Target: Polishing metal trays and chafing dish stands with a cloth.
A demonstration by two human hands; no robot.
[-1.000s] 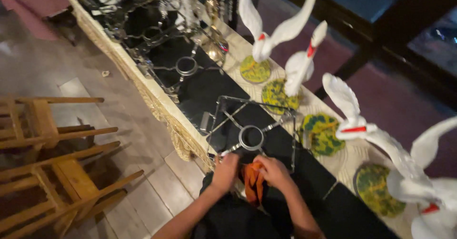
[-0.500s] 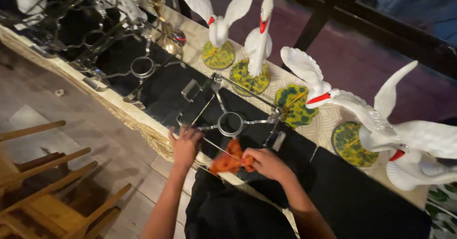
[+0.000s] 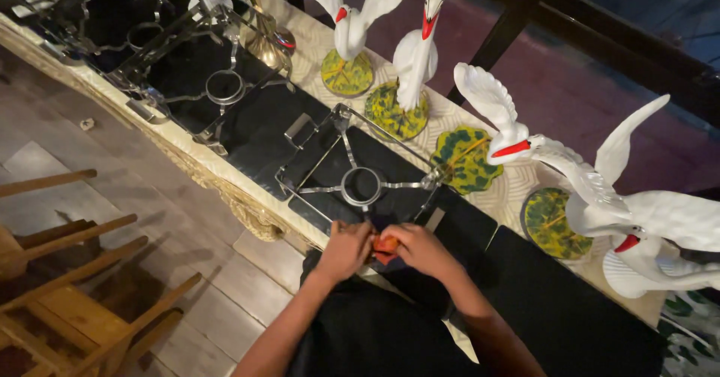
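1. A long table [image 3: 225,189] with an ornate pale gilded edge runs from upper left to lower right. Its near half is a black glossy surface; its far half is a pale patterned strip.
2. Wooden chairs [image 3: 75,302] stand on the tiled floor at lower left, well apart from the table.
3. Four white swan figures line the pale strip. The largest swan [image 3: 660,227] is at far right, wings spread, with a red beak. A second spread-winged swan [image 3: 517,133] leans beside it. An upright swan [image 3: 420,47] and a wings-raised swan [image 3: 352,24] stand further left.
4. Each swan sits on a round base mottled green and yellow; one such base [image 3: 551,223] shows plainly between the two right-hand swans. No packages, labels or signs can be made out.
5. A square metal wire frame [image 3: 360,186] with a central ring lies on the black surface, just beyond the hands. A similar frame [image 3: 225,86] lies further left.
6. The left hand [image 3: 346,248] rests at the table's near edge, fingers curled in against the cloth.
7. The right hand [image 3: 418,248] is touching the left, fingers clenched around the same cloth.
8. The orange cloth [image 3: 385,245] is bunched small between both hands, just in front of the wire frame, mostly hidden by the fingers.
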